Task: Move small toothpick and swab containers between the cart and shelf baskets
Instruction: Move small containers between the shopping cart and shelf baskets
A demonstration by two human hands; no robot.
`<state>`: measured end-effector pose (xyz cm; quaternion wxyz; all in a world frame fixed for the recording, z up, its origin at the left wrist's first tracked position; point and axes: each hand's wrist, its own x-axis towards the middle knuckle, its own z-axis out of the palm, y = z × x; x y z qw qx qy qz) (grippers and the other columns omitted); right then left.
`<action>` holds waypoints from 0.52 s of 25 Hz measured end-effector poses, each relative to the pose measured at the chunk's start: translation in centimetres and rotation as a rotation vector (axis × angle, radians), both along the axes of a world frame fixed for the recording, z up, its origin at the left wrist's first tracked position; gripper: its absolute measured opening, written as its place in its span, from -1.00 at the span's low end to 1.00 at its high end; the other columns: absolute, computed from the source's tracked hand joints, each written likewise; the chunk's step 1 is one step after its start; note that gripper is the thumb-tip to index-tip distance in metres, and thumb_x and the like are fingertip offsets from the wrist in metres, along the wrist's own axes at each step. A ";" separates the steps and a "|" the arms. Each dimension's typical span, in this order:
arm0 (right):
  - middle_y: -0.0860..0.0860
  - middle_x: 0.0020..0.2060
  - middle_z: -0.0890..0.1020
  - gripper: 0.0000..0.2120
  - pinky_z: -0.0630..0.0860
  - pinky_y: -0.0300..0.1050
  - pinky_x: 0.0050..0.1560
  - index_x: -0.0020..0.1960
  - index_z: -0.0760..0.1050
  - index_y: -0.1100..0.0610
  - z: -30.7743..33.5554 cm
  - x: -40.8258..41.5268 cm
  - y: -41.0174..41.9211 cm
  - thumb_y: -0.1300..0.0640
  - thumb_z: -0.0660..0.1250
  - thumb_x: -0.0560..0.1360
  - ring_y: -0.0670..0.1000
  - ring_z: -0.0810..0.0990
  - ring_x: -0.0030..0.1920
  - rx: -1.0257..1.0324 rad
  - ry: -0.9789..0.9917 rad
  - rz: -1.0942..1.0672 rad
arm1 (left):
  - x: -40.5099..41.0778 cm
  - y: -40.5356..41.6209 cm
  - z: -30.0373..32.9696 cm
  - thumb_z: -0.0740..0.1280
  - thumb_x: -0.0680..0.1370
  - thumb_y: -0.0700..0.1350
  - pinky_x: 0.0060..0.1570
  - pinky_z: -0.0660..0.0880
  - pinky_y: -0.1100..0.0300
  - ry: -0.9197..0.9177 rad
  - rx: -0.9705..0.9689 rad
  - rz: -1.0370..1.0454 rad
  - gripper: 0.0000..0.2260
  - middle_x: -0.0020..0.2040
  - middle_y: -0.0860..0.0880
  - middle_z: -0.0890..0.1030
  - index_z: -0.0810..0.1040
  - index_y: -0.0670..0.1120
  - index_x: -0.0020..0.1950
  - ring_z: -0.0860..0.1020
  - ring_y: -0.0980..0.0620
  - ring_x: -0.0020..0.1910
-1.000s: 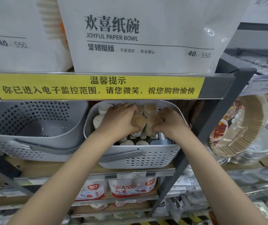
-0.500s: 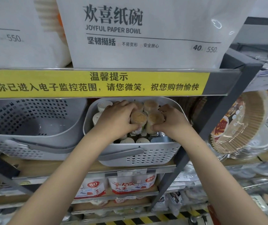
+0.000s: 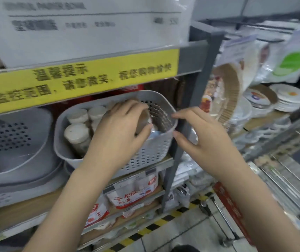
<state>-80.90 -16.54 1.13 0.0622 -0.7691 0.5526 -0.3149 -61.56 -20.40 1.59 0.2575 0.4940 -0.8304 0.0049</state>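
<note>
1. The left hand (image 3: pixel 117 131) reaches into the pale grey perforated basket (image 3: pixel 151 157) on the shelf, its fingers and thumb curled round a small round container with a brownish top (image 3: pixel 142 120), held above the basket's right half.
2. The right hand (image 3: pixel 200 140) is just outside the basket's right rim, fingers loosely spread, holding nothing; its fingertips are near the rim, though contact cannot be told.
3. More white-capped containers (image 3: pixel 77 133) stand upright in the basket's left half.
4. A grey upright shelf post (image 3: pixel 200 99) stands just right of the basket, partly behind the right hand.
5. A yellow notice strip (image 3: pixel 80 79) overhangs the basket; an empty-looking larger grey basket (image 3: pixel 14 142) sits at left.
6. Paper plates (image 3: pixel 291 97) are stacked farther right.
</note>
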 end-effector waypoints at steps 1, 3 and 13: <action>-0.07 0.14 0.52 -0.71 0.43 -0.19 0.06 0.24 0.47 0.10 -0.7 -1.4 1.8 0.10 0.31 0.54 -0.08 0.49 0.12 -0.002 0.002 -0.046 | -1.3 0.9 -0.2 0.25 0.52 0.00 0.12 0.43 0.02 -0.001 -0.045 -0.068 -0.65 0.20 -0.06 0.53 0.49 -0.12 0.25 0.49 -0.10 0.16; -0.12 0.17 0.51 -0.72 0.37 -0.29 0.05 0.24 0.47 0.07 -2.5 -5.0 5.8 0.09 0.31 0.54 -0.14 0.47 0.14 0.034 -0.010 -0.220 | -4.7 2.8 -1.1 0.25 0.53 -0.05 0.17 0.41 0.05 0.014 -0.102 -0.229 -0.65 0.21 -0.08 0.53 0.48 -0.16 0.27 0.48 -0.08 0.18; -0.17 0.11 0.48 -0.75 0.43 -0.08 0.06 0.16 0.47 -0.02 -12.2 -23.2 25.1 0.10 0.36 0.49 0.02 0.53 0.16 0.434 -0.060 -0.811 | -25.1 13.3 -10.5 0.09 0.49 0.10 0.00 0.54 0.18 -0.171 0.234 -0.813 -0.55 0.18 0.03 0.56 0.48 -0.04 0.28 0.55 0.03 0.15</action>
